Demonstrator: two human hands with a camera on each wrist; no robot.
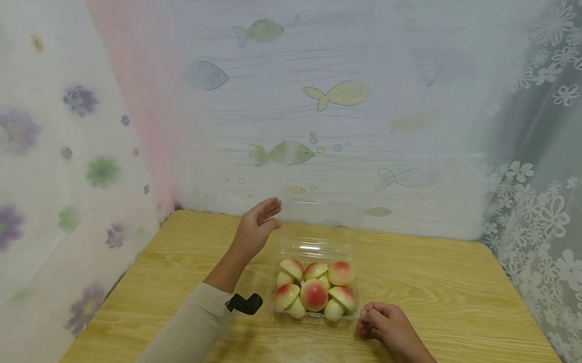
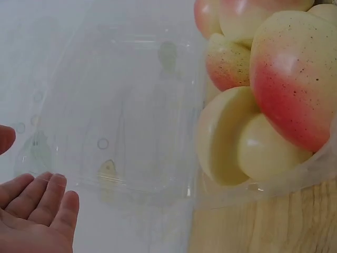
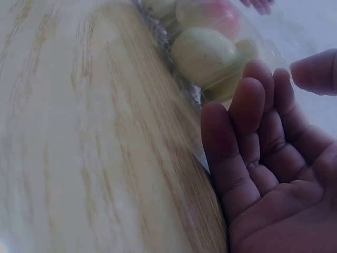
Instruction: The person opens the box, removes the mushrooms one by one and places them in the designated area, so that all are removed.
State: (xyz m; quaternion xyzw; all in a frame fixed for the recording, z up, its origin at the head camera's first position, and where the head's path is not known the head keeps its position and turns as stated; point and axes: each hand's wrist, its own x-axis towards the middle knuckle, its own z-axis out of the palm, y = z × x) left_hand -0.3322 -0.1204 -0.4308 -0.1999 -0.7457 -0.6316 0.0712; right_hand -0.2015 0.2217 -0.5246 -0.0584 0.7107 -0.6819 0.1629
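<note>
A clear plastic clamshell box (image 1: 309, 320) stands on the table with its hinged lid (image 2: 131, 121) raised at the back. Several mushroom-shaped pieces (image 1: 314, 295) with pale stems and red-and-yellow caps fill it; one cap (image 2: 295, 74) looks large in the left wrist view. At the lid's left edge is my left hand (image 1: 257, 228), fingers straight and thumb apart; whether the fingertips touch the plastic I cannot tell. My right hand (image 1: 385, 325) lies beside the box's front right corner. Its fingers (image 3: 218, 137) are loosely bent, the thumb stands off from them, and nothing shows between.
The wood-grain table (image 1: 183, 264) reaches back to a hanging sheet (image 1: 414, 53) printed with fish. Flowered cloth (image 1: 33, 180) hangs on the left, and a lace curtain (image 1: 554, 230) on the right. Black wrist cameras (image 1: 246, 304) sit on both wrists.
</note>
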